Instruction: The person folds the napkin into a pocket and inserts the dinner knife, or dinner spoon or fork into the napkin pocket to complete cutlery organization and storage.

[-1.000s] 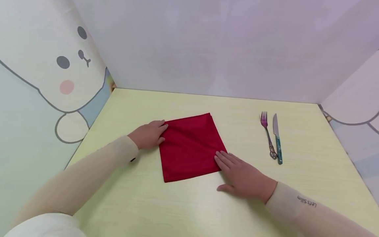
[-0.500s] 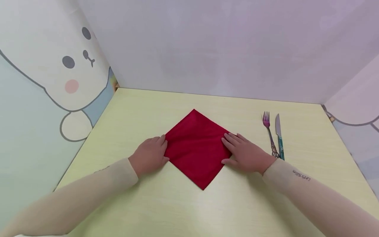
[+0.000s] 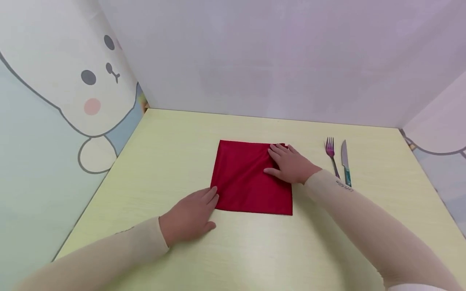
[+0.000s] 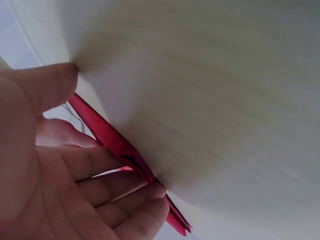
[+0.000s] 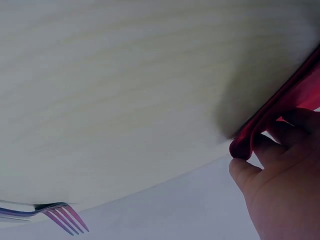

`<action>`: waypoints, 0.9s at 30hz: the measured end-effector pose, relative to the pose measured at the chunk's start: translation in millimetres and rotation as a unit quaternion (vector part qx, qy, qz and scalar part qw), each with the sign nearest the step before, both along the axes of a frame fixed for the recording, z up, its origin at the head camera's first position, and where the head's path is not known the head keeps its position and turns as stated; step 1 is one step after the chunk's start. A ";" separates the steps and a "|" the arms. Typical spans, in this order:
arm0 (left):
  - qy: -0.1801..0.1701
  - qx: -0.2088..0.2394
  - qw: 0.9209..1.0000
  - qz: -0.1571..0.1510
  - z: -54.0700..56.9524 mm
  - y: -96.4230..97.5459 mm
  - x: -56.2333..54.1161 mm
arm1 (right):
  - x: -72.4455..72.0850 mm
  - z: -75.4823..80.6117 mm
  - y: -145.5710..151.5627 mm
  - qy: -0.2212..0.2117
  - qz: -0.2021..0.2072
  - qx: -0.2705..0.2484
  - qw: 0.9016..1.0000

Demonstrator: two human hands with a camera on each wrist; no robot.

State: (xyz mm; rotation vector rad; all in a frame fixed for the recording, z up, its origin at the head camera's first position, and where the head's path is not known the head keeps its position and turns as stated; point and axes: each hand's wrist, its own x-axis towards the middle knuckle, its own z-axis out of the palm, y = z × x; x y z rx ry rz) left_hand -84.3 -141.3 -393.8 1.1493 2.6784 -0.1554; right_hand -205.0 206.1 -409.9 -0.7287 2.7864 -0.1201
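A folded red cloth napkin (image 3: 247, 182) lies flat as a square at the middle of the table, a diagonal crease across it. At its near left corner rests my left hand (image 3: 191, 214), fingers on the fabric and thumb out on the tabletop. My right hand (image 3: 291, 165) lies over the far right corner, fingers spread on top. The left wrist view shows the napkin's layered edge (image 4: 112, 140) beside extended fingers. In the right wrist view, fingertips touch the napkin's edge (image 5: 245, 142).
To the right lie a fork (image 3: 331, 151) with purplish tines and a knife (image 3: 345, 159) with a teal handle, partly hidden by the right sleeve. A pale wood table (image 3: 174, 133) meets a light wall (image 3: 255, 60) behind.
The napkin has turned clockwise, from a tilted square through a diamond to nearly straight. My left hand came nearer the body; my right hand moved farther away.
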 end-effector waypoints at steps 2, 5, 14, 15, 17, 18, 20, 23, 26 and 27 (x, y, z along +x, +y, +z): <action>0.000 0.009 1.000 -0.006 -0.1 0.8 5.9 | -6.1 1.5 -2.8 -0.006 -0.006 -0.002 1.000; 0.006 0.016 1.000 -0.013 0.1 1.0 10.9 | -12.0 3.5 -6.5 -0.013 -0.011 -0.006 1.000; -0.020 0.009 1.000 -0.005 3.8 -1.1 7.4 | -11.7 -1.5 -4.4 0.009 -0.017 0.000 1.000; -0.026 0.011 1.000 -0.004 4.9 -0.9 6.7 | -10.0 -1.7 -3.2 0.013 -0.018 0.001 1.000; -0.033 0.014 0.999 -0.001 6.6 -1.0 6.3 | -6.5 -2.0 -1.4 0.020 -0.018 0.005 1.000; -0.034 0.015 0.999 -0.001 6.7 -1.4 6.7 | -4.9 -1.8 -1.2 0.023 -0.018 0.007 1.000; -0.032 0.019 0.999 -0.003 6.8 -2.0 7.7 | -2.1 -1.5 -0.9 0.025 -0.018 0.015 0.999; -0.021 0.023 0.999 -0.008 5.8 -3.0 8.3 | -0.6 -2.0 0.0 0.028 -0.016 0.019 0.999; -0.024 0.024 0.999 -0.011 6.1 -2.8 4.0 | -1.7 0.2 2.6 0.022 -0.018 0.005 1.000; -0.033 0.024 0.999 -0.006 7.5 -2.0 0.2 | -3.0 1.9 4.2 0.022 -0.021 -0.005 1.000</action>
